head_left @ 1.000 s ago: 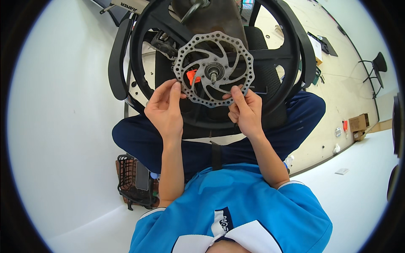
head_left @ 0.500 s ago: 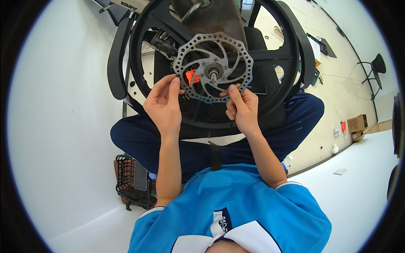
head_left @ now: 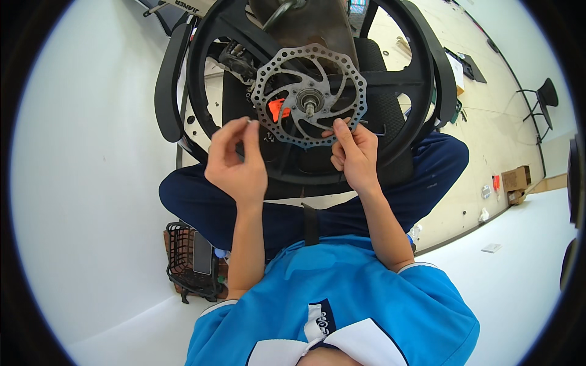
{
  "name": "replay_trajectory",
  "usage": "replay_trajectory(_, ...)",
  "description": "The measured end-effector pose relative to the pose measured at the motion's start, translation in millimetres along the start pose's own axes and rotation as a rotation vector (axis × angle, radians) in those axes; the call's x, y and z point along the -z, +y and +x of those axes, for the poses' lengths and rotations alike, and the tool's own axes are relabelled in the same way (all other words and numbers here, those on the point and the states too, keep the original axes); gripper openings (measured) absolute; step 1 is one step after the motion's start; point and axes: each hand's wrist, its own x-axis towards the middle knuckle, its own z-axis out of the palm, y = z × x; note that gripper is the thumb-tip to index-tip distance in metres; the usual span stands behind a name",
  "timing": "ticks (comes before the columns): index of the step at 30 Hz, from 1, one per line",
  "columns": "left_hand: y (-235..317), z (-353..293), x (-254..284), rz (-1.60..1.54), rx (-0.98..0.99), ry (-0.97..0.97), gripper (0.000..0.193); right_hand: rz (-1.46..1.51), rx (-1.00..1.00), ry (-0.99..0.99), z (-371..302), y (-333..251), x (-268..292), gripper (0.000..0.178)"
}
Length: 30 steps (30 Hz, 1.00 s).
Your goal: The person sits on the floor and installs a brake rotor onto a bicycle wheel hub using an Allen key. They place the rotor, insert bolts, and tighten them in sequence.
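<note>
A silvery disc brake rotor, with a ring of holes and curved arms, sits around the hub axle of a black spoked wheel. My right hand pinches the rotor's lower right edge between thumb and fingers. Apart from the rotor, just off its lower left rim, my left hand has its thumb and forefinger together on a small shiny metal piece, too small to name. Behind the rotor's left side shows an orange-red object.
The wheel rests on a black chair seat between two armrests. An L-shaped hex key lies near my right hand. A black wire basket stands low at left; a cardboard box and a black chair are at right.
My left hand has come off the rotor's lower left edge and drawn slightly left, with a small shiny piece now showing at its fingertips. My right hand stays on the rotor.
</note>
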Motion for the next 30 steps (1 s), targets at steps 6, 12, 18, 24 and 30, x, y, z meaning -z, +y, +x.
replay_trajectory(6, 7, -18, -26, 0.012, -0.154, -0.168, 0.026, -0.004, -0.005, 0.008, 0, 0, -2, 0.034)
replay_trajectory(12, 8, -15, -40, 0.094, -0.255, -0.137, 0.029, -0.013, -0.005, 0.02, 0, 0, 0, 0.034)
replay_trajectory(18, 11, -16, -41, 0.221, -0.37, -0.108, 0.03, -0.019, -0.005, 0.022, 0, -2, 1, 0.033)
replay_trajectory(24, 13, -15, -42, 0.269, -0.482, -0.107, 0.032, -0.009, -0.009, 0.021, 1, -3, 3, 0.033)
replay_trajectory(30, 16, -17, -40, 0.319, -0.466, -0.14, 0.024, -0.008, -0.015, 0.015, 1, -4, 5, 0.033)
